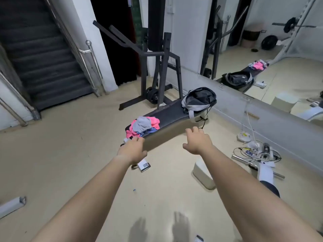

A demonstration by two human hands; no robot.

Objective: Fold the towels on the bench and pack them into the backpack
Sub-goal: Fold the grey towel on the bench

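Left hand, right hand, diagonal bench

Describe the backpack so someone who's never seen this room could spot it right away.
Find the black weight bench in the middle of the beige floor, running from a heap of pink and grey towels at its near end toward the mirrored wall. The backpack sits on the far end, black with light grey panels, its main compartment gaping open, the only bag on the bench.

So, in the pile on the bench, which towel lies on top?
The grey towel: it lies over the pink towels, and the blue towel peeks out beneath it, at the bench end far from the backpack.
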